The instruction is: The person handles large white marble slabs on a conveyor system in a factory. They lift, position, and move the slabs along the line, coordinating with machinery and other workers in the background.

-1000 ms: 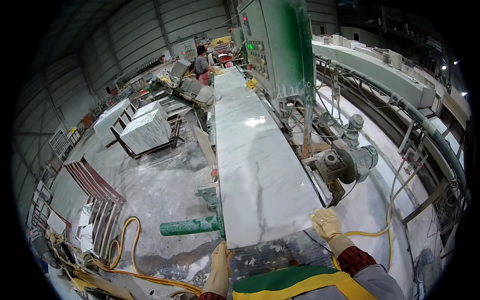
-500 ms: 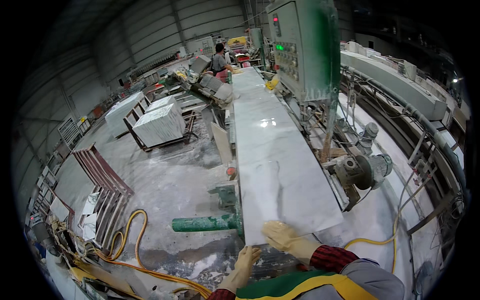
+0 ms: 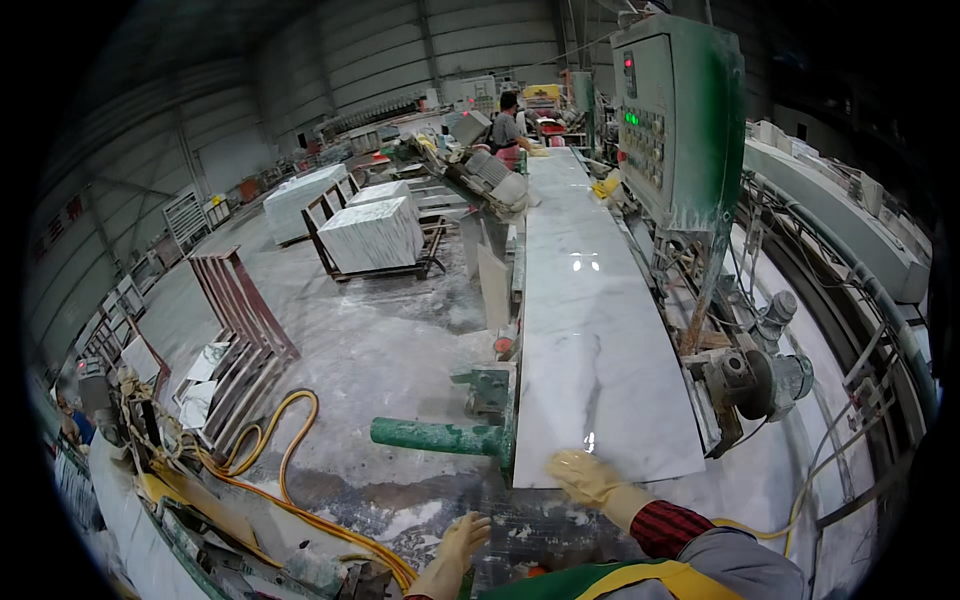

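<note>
A long, glossy white marble slab [image 3: 610, 400] with grey veining stretches away from me along a conveyor. On its near end, close to the front edge, my right hand [image 3: 585, 477] lies flat in a cream rubber glove, fingers outstretched. My left hand [image 3: 462, 543], gloved the same way, is below and left of the slab's near left corner. It is apart from the stone and empty, with its fingers extended. A green roller [image 3: 435, 435] sticks out to the left beside the slab.
A green control cabinet [image 3: 665, 130] stands over the slab's right side, with a motor [image 3: 785, 385] below. Another person [image 3: 507, 130] works at the far end. Marble blocks [image 3: 372, 235], a red-brown rack [image 3: 240, 310] and a yellow hose [image 3: 300, 500] occupy the left floor.
My left hand has come off the slab's near corner and moved down and left. My right hand stays on the slab's near end. The whole view has shifted, placing the scene further right.
</note>
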The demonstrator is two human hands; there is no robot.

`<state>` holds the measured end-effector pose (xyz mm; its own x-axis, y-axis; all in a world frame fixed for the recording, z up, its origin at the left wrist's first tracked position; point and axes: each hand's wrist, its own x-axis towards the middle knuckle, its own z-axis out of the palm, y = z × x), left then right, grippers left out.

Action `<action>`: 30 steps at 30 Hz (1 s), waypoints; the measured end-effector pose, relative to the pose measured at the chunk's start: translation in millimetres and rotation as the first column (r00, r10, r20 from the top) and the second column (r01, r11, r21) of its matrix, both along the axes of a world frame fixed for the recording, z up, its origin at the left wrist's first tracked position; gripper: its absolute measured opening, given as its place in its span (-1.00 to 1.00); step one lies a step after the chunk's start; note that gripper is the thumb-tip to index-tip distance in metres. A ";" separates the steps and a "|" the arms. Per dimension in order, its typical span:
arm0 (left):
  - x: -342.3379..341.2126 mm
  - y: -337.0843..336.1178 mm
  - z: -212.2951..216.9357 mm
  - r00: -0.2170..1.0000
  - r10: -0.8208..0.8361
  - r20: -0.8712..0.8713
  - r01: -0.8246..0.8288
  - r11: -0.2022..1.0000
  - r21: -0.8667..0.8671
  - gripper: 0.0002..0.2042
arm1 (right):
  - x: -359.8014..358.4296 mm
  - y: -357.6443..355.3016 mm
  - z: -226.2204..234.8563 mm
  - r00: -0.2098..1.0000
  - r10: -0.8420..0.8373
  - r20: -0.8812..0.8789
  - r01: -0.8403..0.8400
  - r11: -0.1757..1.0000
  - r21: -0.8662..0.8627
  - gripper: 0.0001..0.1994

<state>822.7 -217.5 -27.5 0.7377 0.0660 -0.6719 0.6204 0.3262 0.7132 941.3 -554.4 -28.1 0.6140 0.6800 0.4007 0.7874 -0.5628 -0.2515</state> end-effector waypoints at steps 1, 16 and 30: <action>-5.5 7.8 2.3 0.999 0.032 -0.013 -0.032 0.999 0.019 -0.42 | -0.7 -10.6 0.3 0.999 -0.052 -0.010 0.050 0.989 -0.136 -0.64; -243.1 -44.1 31.4 0.845 0.517 -0.139 -0.500 0.855 0.140 -0.45 | -42.0 -293.6 -21.1 0.913 -0.364 0.185 0.406 0.856 -0.321 -0.78; -441.8 -83.9 40.8 0.725 0.688 -0.039 -0.645 0.697 0.312 -0.50 | -177.5 -307.2 -174.3 0.795 -0.535 -0.287 0.592 0.787 0.172 -0.61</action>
<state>380.9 -301.3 13.3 0.3292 0.6885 -0.6463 0.4121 0.5110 0.7543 763.7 -861.7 -202.4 0.9441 0.0841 0.3186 0.2591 -0.7869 -0.5601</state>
